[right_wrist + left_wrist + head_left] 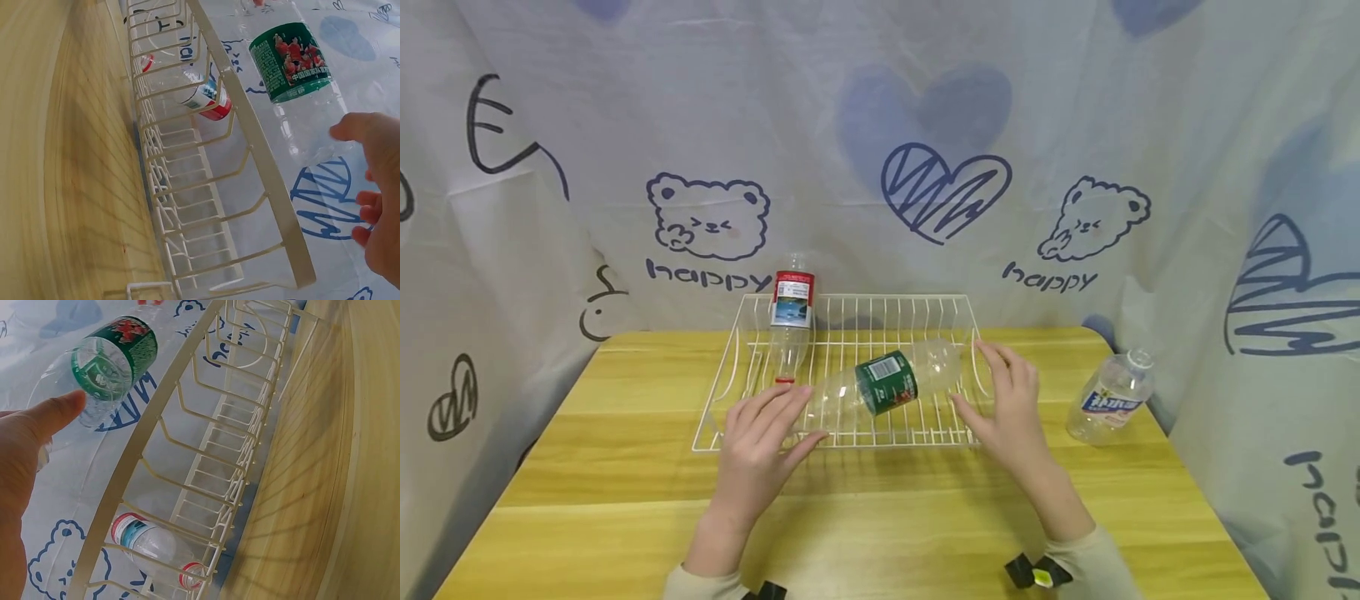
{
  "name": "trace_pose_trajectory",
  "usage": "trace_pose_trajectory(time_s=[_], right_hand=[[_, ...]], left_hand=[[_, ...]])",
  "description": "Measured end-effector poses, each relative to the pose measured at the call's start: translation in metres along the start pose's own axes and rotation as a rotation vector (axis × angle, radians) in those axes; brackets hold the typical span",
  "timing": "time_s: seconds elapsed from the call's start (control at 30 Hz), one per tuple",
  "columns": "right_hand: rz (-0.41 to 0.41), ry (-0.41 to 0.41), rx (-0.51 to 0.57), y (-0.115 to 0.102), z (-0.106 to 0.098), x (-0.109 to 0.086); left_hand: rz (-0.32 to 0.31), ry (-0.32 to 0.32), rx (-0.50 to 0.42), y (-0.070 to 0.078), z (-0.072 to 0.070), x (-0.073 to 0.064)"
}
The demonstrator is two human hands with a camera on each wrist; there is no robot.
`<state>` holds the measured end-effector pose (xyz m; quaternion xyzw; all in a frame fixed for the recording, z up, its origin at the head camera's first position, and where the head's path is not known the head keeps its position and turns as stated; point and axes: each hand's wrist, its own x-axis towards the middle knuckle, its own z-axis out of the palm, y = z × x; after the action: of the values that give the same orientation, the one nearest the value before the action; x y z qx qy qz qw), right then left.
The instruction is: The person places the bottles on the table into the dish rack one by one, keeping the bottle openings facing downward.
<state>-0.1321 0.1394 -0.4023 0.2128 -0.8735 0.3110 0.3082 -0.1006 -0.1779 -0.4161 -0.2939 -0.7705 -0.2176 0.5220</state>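
Observation:
A clear plastic bottle (887, 383) with a green label lies aslant above the white wire rack. My left hand (763, 442) grips its left end, thumb on the near side; that end is partly hidden by the hand. At the bottle's other end, my right hand (1011, 408) has its thumb and fingers spread apart, with the thumb (353, 127) right at the clear plastic. Inside the wire rack (835, 443), toward the left, a second bottle (793, 300) with a red, white and blue label leans neck down, its red cap toward me.
A third clear bottle (1108, 400), uncapped and with a blue and white label, stands tilted in view on the right of the wooden table (895, 517). Behind the table hangs a pale curtain (820, 125) with drawn hearts and bears.

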Motion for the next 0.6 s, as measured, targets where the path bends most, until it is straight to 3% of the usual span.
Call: trace_pose_trajectory(time_s=[0.17, 0.3, 0.43, 0.6], right_hand=[[0.303, -0.072, 0.281, -0.008, 0.0, 0.003], [0.486, -0.125, 0.522, -0.016, 0.001, 0.012], [0.613, -0.164, 0.7, -0.023, 0.004, 0.022], [0.684, -0.189, 0.908, -0.029, 0.011, 0.03]], left_hand=[[0.003, 0.046, 0.011, 0.0, 0.001, 0.0], [0.009, 0.093, 0.014, 0.0, 0.002, 0.001], [0.016, 0.131, 0.007, 0.001, 0.003, 0.002], [0.02, 0.176, -0.004, 0.003, 0.004, 0.004]])
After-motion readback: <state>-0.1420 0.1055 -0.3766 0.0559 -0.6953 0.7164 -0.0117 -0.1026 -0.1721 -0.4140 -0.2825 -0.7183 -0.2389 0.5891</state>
